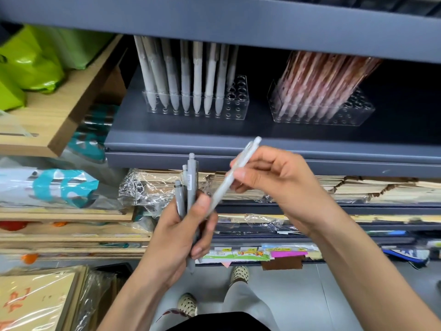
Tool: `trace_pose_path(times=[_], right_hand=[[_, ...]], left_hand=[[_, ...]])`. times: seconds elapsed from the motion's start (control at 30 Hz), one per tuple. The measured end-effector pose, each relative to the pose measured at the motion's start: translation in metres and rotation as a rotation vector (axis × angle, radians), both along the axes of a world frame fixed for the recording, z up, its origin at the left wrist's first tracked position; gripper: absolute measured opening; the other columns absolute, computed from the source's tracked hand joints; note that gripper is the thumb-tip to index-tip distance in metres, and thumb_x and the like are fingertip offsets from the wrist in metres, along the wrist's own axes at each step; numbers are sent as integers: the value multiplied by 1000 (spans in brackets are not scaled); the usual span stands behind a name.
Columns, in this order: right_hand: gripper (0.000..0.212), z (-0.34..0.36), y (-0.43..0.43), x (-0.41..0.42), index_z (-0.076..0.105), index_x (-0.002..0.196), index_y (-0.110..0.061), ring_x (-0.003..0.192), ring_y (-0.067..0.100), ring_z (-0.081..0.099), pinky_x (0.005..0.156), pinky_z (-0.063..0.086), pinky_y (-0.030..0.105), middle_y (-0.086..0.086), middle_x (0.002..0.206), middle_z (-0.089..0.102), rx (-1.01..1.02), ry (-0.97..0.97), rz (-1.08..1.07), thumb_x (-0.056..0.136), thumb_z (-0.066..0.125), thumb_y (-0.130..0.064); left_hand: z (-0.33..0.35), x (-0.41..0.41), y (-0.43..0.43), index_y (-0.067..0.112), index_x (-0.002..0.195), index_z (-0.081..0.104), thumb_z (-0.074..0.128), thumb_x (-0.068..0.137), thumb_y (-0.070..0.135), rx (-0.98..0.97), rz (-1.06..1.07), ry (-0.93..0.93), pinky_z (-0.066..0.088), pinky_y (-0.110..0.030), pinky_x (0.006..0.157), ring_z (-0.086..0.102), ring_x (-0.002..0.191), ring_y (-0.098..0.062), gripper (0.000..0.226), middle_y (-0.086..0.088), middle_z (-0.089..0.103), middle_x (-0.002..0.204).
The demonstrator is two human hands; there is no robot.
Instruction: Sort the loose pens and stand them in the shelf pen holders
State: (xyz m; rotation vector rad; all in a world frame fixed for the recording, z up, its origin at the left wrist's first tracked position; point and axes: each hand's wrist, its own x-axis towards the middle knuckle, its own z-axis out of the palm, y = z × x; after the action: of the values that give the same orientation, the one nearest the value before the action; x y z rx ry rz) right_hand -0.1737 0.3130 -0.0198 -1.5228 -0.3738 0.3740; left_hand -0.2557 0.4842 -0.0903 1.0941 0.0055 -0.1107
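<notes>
So the left hand [181, 235] is wrapped round a little bunch of grey pens [191, 182], held upright with the clicker ends sticking up past the fingers. The right hand [279, 180] is just beside it, thumb and fingertips pinching one pale pen [222, 192]. That pen is tilted, with its top end up above the right hand and its lower end down by the left thumb.

Up past both hands on the dark shelf [191, 137] there are two clear pen holders. The one above the left hand [238, 101] has a row of whitish pens [197, 80] standing in it, with open holes on its right side. The one above the right hand [358, 113] is packed with pinkish pens [322, 80], all leaning.
</notes>
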Motion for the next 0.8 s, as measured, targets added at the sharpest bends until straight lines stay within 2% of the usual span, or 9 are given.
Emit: trace_pose_path(times=[0.07, 0.13, 0.23, 0.33, 0.43, 0.5, 0.57, 0.73, 0.8], right_hand=[[18, 12, -2, 6, 67, 100, -2, 78, 20, 70, 76, 58, 30, 13, 90, 73, 58, -80, -99, 82, 66, -5], [16, 26, -4, 16, 66, 100, -8, 83, 20, 72, 77, 58, 28, 7, 91, 74, 59, -240, -269, 87, 64, 1], [18, 43, 3, 36, 65, 90, -20, 84, 13, 72, 77, 57, 24, -7, 85, 74, 72, -473, -605, 86, 66, -2], [10, 46, 13, 57, 67, 86, -22, 80, 11, 71, 76, 57, 32, -9, 81, 73, 12, -618, -817, 84, 67, -12], [7, 42, 27, 75, 69, 90, -20, 78, 12, 70, 79, 56, 37, -10, 81, 73, -80, -657, -783, 87, 64, -16], [10, 41, 36, 80, 67, 89, -21, 77, 3, 66, 83, 55, 31, -17, 79, 69, -124, -682, -720, 89, 59, -16], [17, 42, 41, 84, 71, 94, -15, 78, 6, 63, 80, 50, 18, -11, 83, 68, -254, -710, -745, 90, 56, -22], [35, 54, 52, 109, 63, 117, -4, 111, 32, 59, 96, 42, 33, 16, 117, 66, -687, -761, -751, 96, 50, -28], [40, 57, 56, 116, 54, 129, -6, 115, 31, 56, 85, 36, 25, 16, 127, 59, -807, -732, -715, 100, 44, -31]], left_hand=[[3, 0, -1, 9, 77, 47, 67, 77, 68, -48, 33, 45, 27, -14, 36, 25, 33, -7, 62, 1, 38, 56], [4, -1, 2, 10, 81, 49, 59, 83, 68, -92, 55, 74, 26, -14, 35, 24, 34, -7, 59, 3, 34, 57], [3, -2, 8, 11, 69, 48, 49, 92, 54, -80, 48, 118, 26, -16, 34, 23, 33, -10, 49, 1, 34, 50], [3, -5, 11, 2, 67, 44, 45, 93, 40, -24, 77, 122, 25, -16, 35, 22, 32, -12, 45, -4, 31, 48], [4, -6, 14, 9, 89, 63, 52, 92, 30, -73, 122, 137, 23, -16, 35, 24, 33, -11, 24, -4, 38, 57], [6, -7, 16, 16, 90, 69, 50, 88, 31, -92, 120, 144, 23, -17, 35, 25, 33, -11, 25, -4, 39, 59], [7, -9, 19, 16, 87, 69, 50, 86, 32, -93, 117, 146, 22, -18, 35, 25, 34, -11, 25, -4, 39, 60], [3, -13, 23, 8, 91, 62, 57, 93, 27, -95, 145, 157, 23, -17, 35, 25, 34, -12, 20, -5, 40, 61], [2, -14, 24, 4, 94, 56, 57, 93, 27, -86, 155, 159, 25, -17, 35, 26, 34, -12, 24, -6, 41, 62]])
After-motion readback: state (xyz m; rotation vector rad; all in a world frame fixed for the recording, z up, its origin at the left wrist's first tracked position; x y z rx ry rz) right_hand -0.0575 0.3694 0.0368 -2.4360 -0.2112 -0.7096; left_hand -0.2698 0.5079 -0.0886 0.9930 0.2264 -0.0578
